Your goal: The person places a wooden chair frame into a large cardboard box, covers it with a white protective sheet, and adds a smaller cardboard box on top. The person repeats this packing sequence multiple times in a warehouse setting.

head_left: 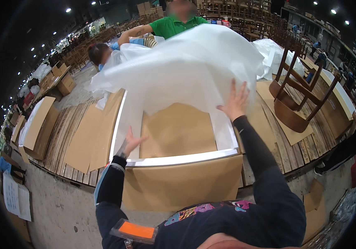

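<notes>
In front of me stands an open cardboard box (182,184), its flaps folded outward. White foam boards (182,159) line its inner walls, and brown cardboard (178,133) covers the bottom. A translucent white foam sheet (198,54) billows over the far half of the box and hides its far side. My right hand (236,101) is raised with fingers spread over the right wall, close against the sheet; whether it touches cannot be told. Above the near left corner, my left hand (132,142) is open, thumb up, holding nothing.
Under the box is a slatted wooden platform (61,137). An upturned brown wooden chair (296,99) rests on cardboard at the right. Across the box is a person in green (173,25), with another person (100,56) bending at the far left. Another carton (41,128) stands left.
</notes>
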`<action>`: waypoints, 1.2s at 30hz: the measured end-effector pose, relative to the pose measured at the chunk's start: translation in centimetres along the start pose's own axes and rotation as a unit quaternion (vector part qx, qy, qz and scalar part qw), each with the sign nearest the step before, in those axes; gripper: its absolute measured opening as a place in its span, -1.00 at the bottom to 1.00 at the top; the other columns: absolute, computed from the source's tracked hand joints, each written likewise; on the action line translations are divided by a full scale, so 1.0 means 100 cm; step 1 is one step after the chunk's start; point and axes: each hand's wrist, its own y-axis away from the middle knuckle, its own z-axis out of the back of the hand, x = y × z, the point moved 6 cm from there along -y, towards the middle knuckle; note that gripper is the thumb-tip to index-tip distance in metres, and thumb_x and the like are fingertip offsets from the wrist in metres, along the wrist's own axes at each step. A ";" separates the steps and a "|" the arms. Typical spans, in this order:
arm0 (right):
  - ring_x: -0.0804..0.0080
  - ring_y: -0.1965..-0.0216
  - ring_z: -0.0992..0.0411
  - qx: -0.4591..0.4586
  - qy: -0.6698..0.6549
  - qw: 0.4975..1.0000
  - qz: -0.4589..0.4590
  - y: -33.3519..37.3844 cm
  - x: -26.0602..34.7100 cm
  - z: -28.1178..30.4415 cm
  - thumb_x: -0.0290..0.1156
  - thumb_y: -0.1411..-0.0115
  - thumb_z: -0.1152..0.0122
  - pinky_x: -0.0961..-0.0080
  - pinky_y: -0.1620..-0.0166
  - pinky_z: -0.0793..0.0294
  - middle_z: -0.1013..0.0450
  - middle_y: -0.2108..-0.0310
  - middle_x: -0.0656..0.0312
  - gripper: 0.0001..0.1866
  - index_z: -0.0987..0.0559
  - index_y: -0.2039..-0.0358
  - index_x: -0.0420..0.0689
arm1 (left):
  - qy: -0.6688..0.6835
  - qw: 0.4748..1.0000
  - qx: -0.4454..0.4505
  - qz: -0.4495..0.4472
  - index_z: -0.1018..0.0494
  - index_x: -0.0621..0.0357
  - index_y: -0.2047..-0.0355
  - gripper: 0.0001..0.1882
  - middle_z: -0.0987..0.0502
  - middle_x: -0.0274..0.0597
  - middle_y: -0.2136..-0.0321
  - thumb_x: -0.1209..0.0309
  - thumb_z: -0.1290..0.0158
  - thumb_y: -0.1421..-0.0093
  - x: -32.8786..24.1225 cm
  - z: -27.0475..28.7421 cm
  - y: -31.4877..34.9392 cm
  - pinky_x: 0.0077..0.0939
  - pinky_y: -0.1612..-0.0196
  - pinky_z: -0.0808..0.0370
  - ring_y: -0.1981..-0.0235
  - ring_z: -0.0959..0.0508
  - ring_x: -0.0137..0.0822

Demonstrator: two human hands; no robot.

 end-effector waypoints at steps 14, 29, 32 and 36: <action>-0.07 -0.05 -0.43 0.152 -0.352 0.923 0.035 -0.006 -0.041 -0.078 -0.20 -0.11 -0.31 0.19 -0.07 -0.44 -0.42 -0.06 -0.08 -0.38 -0.39 -0.18 -0.08 | 0.288 0.904 0.266 -0.171 0.14 0.24 -0.35 -0.01 -0.16 0.08 -0.31 -0.02 -0.16 -0.17 -0.112 -0.169 -0.069 -0.04 -0.40 0.03 -0.34 -0.17 -0.05; -0.16 0.14 -0.47 0.241 -0.102 0.924 0.279 0.047 0.042 0.166 -0.15 -0.04 -0.40 0.16 0.11 -0.49 -0.50 0.14 -0.10 -0.45 -0.50 0.06 -0.24 | 0.700 0.478 0.530 -0.024 -0.40 0.19 -0.17 -0.29 -0.47 0.09 -0.12 -0.19 0.17 -0.35 -0.106 -0.054 0.134 0.35 -0.31 -0.11 -0.16 -0.43 0.12; -0.15 0.19 -0.47 0.232 -0.076 0.915 0.322 0.067 0.052 0.203 -0.05 0.10 -0.50 0.15 0.16 -0.48 -0.49 0.19 -0.07 -0.31 -0.46 0.05 -0.21 | 0.812 0.433 0.382 0.083 -0.30 0.10 -0.24 -0.18 -0.33 0.15 -0.22 -0.32 0.26 -0.29 -0.112 -0.040 0.178 0.63 -0.27 0.11 -0.32 -0.16 0.25; -0.07 0.28 -0.48 0.243 -0.008 0.910 0.336 0.110 0.066 0.210 0.00 0.19 -0.56 0.15 0.24 -0.47 -0.45 0.29 0.02 -0.23 -0.41 0.06 -0.14 | 0.769 0.545 0.327 -0.068 -0.19 0.12 -0.33 -0.08 -0.12 0.17 -0.35 -0.37 0.23 -0.24 -0.144 -0.023 0.226 0.64 -0.30 0.21 -0.40 0.01 0.30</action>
